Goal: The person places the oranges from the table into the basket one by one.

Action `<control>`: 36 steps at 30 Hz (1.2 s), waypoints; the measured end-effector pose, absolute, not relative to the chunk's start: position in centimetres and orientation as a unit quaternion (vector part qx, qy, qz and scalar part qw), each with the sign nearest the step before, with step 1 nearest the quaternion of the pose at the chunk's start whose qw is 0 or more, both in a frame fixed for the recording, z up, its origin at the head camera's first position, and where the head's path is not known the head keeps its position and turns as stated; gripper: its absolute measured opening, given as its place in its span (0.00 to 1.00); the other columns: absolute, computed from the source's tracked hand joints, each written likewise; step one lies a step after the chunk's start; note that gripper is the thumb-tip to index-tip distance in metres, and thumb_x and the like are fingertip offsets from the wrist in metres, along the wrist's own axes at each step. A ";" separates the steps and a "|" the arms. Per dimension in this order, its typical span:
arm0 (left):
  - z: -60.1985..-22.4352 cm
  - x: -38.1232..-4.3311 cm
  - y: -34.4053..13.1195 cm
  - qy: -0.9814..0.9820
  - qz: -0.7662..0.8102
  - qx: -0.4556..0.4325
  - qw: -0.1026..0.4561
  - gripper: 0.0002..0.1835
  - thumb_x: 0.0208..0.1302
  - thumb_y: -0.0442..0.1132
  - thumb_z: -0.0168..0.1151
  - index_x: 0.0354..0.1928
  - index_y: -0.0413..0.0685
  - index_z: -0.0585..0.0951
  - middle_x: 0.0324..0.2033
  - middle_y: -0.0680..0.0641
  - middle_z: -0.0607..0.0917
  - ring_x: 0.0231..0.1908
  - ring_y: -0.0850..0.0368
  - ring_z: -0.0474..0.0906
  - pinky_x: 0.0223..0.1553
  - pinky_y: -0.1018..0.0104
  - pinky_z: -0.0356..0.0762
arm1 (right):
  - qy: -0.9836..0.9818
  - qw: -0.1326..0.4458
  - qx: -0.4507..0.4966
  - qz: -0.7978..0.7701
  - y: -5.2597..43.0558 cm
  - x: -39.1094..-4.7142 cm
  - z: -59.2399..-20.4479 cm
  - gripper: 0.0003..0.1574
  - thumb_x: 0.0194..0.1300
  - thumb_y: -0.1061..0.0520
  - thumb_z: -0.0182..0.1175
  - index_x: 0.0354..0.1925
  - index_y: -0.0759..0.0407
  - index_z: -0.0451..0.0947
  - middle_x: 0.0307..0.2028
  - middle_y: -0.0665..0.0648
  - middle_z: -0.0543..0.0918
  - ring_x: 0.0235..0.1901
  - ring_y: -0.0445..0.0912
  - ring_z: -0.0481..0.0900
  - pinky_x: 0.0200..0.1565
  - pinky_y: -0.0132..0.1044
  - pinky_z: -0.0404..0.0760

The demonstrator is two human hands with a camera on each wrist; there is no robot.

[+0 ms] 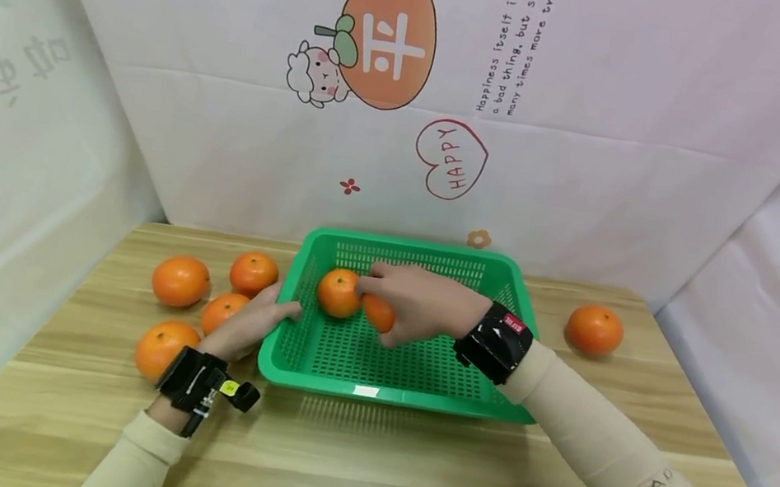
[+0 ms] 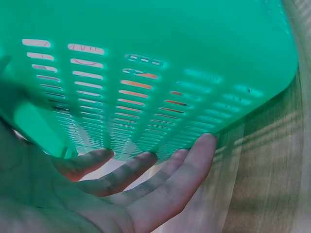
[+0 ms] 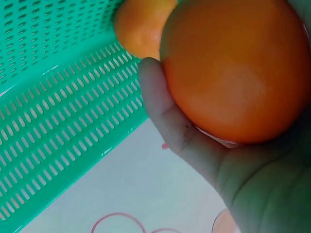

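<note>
A green plastic basket (image 1: 406,398) with slotted walls stands on the table. My right hand (image 1: 421,299) is over it and grips a mandarin orange (image 3: 233,73), mostly covered by the fingers in the head view. Right beside that fruit, a second mandarin orange (image 1: 336,294) rests inside the basket at the left; whether the two touch is unclear. At the basket's left side, my left hand (image 1: 249,325) holds the rim, thumb over the edge. In the left wrist view its fingers (image 2: 165,187) lie along the outside of the slotted wall.
Several loose mandarin oranges (image 1: 180,281) lie left of the basket, close around the left hand and wrist. Another mandarin orange (image 1: 594,330) sits to the right of the basket. A printed white cloth (image 1: 258,167) hangs behind the wooden table (image 1: 342,478), with white sheets at both sides.
</note>
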State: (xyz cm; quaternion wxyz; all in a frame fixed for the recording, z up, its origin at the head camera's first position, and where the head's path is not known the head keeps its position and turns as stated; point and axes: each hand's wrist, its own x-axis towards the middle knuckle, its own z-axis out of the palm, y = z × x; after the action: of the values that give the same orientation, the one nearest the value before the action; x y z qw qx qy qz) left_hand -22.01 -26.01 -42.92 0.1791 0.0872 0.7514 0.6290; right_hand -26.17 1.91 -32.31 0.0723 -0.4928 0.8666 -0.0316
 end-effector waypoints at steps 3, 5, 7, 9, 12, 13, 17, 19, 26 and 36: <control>-42.9 -22.0 -25.9 0.750 0.629 0.090 0.183 0.43 0.72 0.35 0.44 0.85 0.49 0.40 0.76 0.28 0.63 0.68 0.30 0.73 0.60 0.46 0.84 | 0.862 0.070 -0.502 -0.020 1.2 -26.3 -32.5 0.38 0.53 0.50 0.79 0.62 0.50 0.78 0.51 0.54 0.78 0.40 0.46 0.78 0.43 0.38 0.81; -42.8 -22.0 -25.9 0.751 0.628 0.088 0.184 0.43 0.72 0.35 0.44 0.85 0.48 0.41 0.76 0.28 0.64 0.68 0.31 0.73 0.60 0.47 0.83 | 0.859 0.072 -0.507 -0.017 0.8 -26.3 -32.7 0.37 0.54 0.50 0.79 0.61 0.50 0.78 0.51 0.54 0.78 0.40 0.46 0.78 0.43 0.38 0.81; -42.8 -22.0 -25.9 0.752 0.627 0.085 0.186 0.43 0.72 0.35 0.44 0.85 0.49 0.42 0.76 0.28 0.64 0.66 0.32 0.74 0.58 0.48 0.84 | 0.856 0.077 -0.510 -0.019 0.4 -26.2 -32.8 0.37 0.54 0.50 0.79 0.61 0.51 0.78 0.50 0.54 0.77 0.40 0.46 0.77 0.43 0.38 0.81; -42.7 -22.1 -26.0 0.752 0.627 0.083 0.186 0.43 0.71 0.35 0.44 0.85 0.49 0.42 0.75 0.28 0.65 0.65 0.32 0.76 0.56 0.50 0.84 | 0.854 0.082 -0.513 -0.018 -0.2 -26.2 -32.9 0.37 0.54 0.51 0.79 0.61 0.51 0.78 0.50 0.54 0.77 0.41 0.46 0.78 0.43 0.38 0.81; -42.7 -22.1 -26.1 0.751 0.627 0.087 0.187 0.43 0.72 0.35 0.44 0.85 0.50 0.43 0.74 0.28 0.66 0.63 0.33 0.77 0.54 0.51 0.85 | 0.851 0.090 -0.516 -0.008 -1.1 -26.2 -33.2 0.35 0.54 0.51 0.79 0.60 0.50 0.78 0.51 0.53 0.77 0.42 0.47 0.78 0.45 0.39 0.82; -42.7 -22.1 -26.2 0.750 0.628 0.089 0.186 0.42 0.72 0.35 0.44 0.85 0.50 0.43 0.73 0.27 0.67 0.63 0.33 0.77 0.54 0.51 0.85 | 0.851 0.094 -0.517 -0.001 -1.4 -26.2 -33.4 0.35 0.55 0.50 0.79 0.60 0.50 0.78 0.52 0.53 0.77 0.42 0.46 0.79 0.46 0.39 0.82; -42.7 -22.0 -26.1 0.754 0.625 0.085 0.182 0.41 0.72 0.35 0.44 0.84 0.48 0.45 0.73 0.28 0.67 0.62 0.33 0.77 0.55 0.50 0.85 | 0.847 0.105 -0.520 0.026 -2.4 -26.1 -34.2 0.37 0.55 0.49 0.79 0.62 0.49 0.78 0.55 0.53 0.78 0.43 0.46 0.80 0.47 0.38 0.83; -42.8 -22.0 -26.1 0.756 0.624 0.084 0.178 0.41 0.72 0.35 0.44 0.84 0.46 0.45 0.74 0.28 0.66 0.64 0.32 0.77 0.56 0.48 0.85 | 0.845 0.110 -0.522 0.037 -2.7 -26.0 -34.7 0.39 0.56 0.49 0.79 0.64 0.49 0.78 0.57 0.54 0.78 0.44 0.46 0.80 0.48 0.38 0.84; -42.8 -22.0 -26.2 0.755 0.625 0.089 0.176 0.40 0.73 0.35 0.43 0.84 0.46 0.45 0.77 0.29 0.63 0.67 0.30 0.74 0.58 0.45 0.85 | 0.825 0.106 -0.551 0.072 -4.3 -26.6 -37.0 0.44 0.56 0.47 0.80 0.68 0.49 0.76 0.57 0.53 0.79 0.48 0.46 0.83 0.53 0.39 0.85; -42.7 -21.9 -26.4 0.745 0.635 0.085 0.186 0.41 0.73 0.36 0.44 0.85 0.48 0.43 0.77 0.30 0.62 0.66 0.32 0.77 0.56 0.43 0.87 | 0.820 0.157 -0.542 0.094 -6.3 -26.3 -38.9 0.46 0.59 0.44 0.78 0.72 0.47 0.72 0.71 0.57 0.76 0.54 0.48 0.85 0.58 0.39 0.85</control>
State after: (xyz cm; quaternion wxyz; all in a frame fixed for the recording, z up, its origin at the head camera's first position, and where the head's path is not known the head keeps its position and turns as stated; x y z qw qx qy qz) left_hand -21.88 -26.35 -42.65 0.1863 0.0854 0.7452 0.6345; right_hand -26.32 -6.29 -38.86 0.1572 -0.5425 0.8199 0.0941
